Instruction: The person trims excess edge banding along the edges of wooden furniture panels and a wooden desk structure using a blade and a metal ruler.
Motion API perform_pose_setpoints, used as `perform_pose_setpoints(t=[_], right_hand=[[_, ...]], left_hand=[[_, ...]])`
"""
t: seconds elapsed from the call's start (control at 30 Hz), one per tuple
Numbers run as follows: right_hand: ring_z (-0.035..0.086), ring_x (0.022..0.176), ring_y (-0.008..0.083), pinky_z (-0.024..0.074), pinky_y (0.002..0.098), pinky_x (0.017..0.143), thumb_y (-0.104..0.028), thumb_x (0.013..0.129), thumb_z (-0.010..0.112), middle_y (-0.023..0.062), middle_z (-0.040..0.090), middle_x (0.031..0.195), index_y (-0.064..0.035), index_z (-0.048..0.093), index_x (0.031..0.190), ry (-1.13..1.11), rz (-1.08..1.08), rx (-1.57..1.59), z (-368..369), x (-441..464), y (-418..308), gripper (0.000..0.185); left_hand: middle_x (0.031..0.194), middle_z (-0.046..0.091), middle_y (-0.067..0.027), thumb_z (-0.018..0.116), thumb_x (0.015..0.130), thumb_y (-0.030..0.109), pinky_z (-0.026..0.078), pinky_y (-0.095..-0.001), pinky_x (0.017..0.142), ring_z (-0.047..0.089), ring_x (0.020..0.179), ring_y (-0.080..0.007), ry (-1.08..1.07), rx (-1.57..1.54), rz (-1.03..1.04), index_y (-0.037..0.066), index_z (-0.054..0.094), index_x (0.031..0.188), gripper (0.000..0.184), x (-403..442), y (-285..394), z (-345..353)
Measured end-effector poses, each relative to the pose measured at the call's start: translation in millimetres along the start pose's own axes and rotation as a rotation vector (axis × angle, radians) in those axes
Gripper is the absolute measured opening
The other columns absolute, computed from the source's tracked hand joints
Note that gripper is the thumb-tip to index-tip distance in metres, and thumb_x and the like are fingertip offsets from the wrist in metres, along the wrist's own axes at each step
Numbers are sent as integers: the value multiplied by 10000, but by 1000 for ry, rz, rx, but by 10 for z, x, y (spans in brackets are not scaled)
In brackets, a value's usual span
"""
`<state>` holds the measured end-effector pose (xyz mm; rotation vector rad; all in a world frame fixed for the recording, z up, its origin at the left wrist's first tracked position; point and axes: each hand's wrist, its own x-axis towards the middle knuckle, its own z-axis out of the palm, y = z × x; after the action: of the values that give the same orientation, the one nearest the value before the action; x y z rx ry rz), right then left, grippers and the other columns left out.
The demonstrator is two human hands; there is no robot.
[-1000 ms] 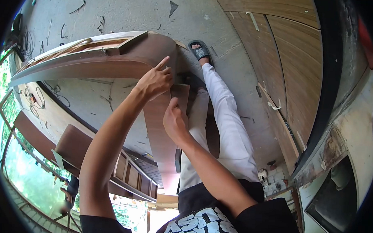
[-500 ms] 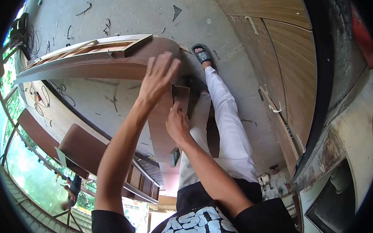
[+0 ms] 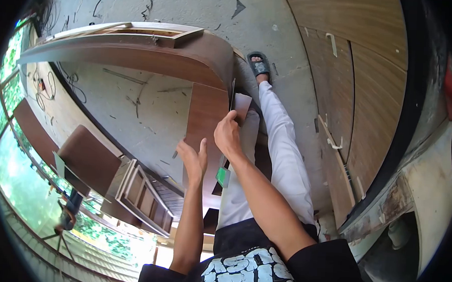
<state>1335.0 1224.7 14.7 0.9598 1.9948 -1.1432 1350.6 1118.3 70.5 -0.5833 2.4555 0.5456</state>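
Observation:
A long brown wood-faced panel point(image 3: 207, 115) stretches away between my legs and the curved brown furniture piece point(image 3: 139, 54). Over the panel's left part is my left hand point(image 3: 194, 159), thumb and fingers apart, with nothing seen in its grasp. My right hand point(image 3: 228, 136) is closed at the panel's right edge, its fingertips against a thin brown sheet point(image 3: 242, 104) that stands out beyond them; the pinch itself is partly hidden. Below that hand, a small green-and-dark block point(image 3: 221, 176) sits at the panel's edge by my leg.
Large wood-grain panels point(image 3: 374, 97) lie on the right. A brown curved cushion-shaped board point(image 3: 87, 152) and a wooden frame point(image 3: 140, 195) stand at left. Cables point(image 3: 44, 90) and scraps litter the concrete floor point(image 3: 191, 13). Another person point(image 3: 71, 210) is at the far lower left.
My left hand has come back from the curved piece toward my body, over the panel. My right hand stays near the thin sheet, and the view has shifted.

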Motion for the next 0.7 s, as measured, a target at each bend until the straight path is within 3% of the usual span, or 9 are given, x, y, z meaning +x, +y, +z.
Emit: perform_pose_setpoints(t=[0.1, 0.13, 0.17, 0.2, 0.27, 0.43, 0.53, 0.57, 0.7], right_hand=[[619, 686, 393, 511, 434, 532, -29, 788, 518, 263, 564, 684, 74, 292, 913, -1, -15, -53, 23, -41, 117, 278], [628, 673, 367, 518, 407, 519, -31, 789, 529, 229, 571, 677, 75, 291, 910, 0, 19, -29, 11, -133, 143, 288], [628, 594, 341, 524, 368, 493, -39, 823, 479, 214, 582, 665, 73, 296, 896, 1, -164, -155, -4, -193, 245, 227], [628, 594, 341, 524, 368, 493, -39, 823, 479, 214, 582, 665, 73, 296, 896, -4, -181, -172, -132, -234, 139, 227], [608, 512, 342, 524, 364, 480, -46, 844, 415, 208, 593, 660, 82, 300, 876, -156, 189, 222, -473, -338, -227, 175], [610, 504, 345, 515, 406, 472, -75, 832, 361, 293, 559, 613, 85, 305, 857, 56, -139, -170, -221, -191, -28, 172], [613, 537, 365, 517, 420, 515, -79, 830, 368, 307, 563, 638, 88, 307, 856, -32, -50, -78, -282, -107, -158, 180], [595, 781, 449, 497, 450, 696, -87, 805, 451, 367, 557, 783, 88, 317, 879, -141, 99, -46, -361, -108, -271, 233], [602, 794, 437, 498, 445, 715, -111, 820, 418, 372, 559, 806, 112, 332, 898, -57, 57, -113, -312, -45, -253, 251]], left_hand=[[1013, 541, -213, 613, 836, 242, 444, -339, 796, 546, 929, -288, -19, -69, -91, -54, 500, 1011, 362, -145, -158, 59], [913, 569, -151, 593, 854, 237, 466, -305, 729, 568, 829, -225, -168, -412, -284, -29, 524, 965, 296, -210, -198, 63], [813, 596, -89, 573, 872, 233, 488, -272, 661, 591, 729, -162, -310, -763, -464, -4, 547, 918, 242, -243, -224, 82], [802, 610, -64, 556, 886, 216, 490, -226, 595, 595, 684, -115, -286, -763, -454, 20, 572, 867, 197, -255, -169, 91], [821, 615, -71, 556, 886, 209, 497, -237, 607, 603, 708, -121, -334, -852, -515, 19, 572, 882, 191, -271, -123, 79], [955, 603, -57, 475, 927, 185, 469, -235, 752, 564, 840, -98, -452, -1322, -578, -7, 567, 1086, 266, -261, 80, 272], [1015, 586, -71, 451, 936, 161, 450, -216, 786, 555, 887, -101, -456, -1570, -544, -35, 499, 1186, 321, -171, 100, 451], [1097, 562, -92, 417, 949, 171, 425, -216, 850, 532, 984, -108, -553, -1617, -459, -55, 430, 1251, 377, -142, 21, 520], [1172, 534, -110, 387, 961, 224, 395, -242, 919, 505, 1058, -122, -596, -1697, -350, -56, 397, 1277, 422, -161, -3, 573]])
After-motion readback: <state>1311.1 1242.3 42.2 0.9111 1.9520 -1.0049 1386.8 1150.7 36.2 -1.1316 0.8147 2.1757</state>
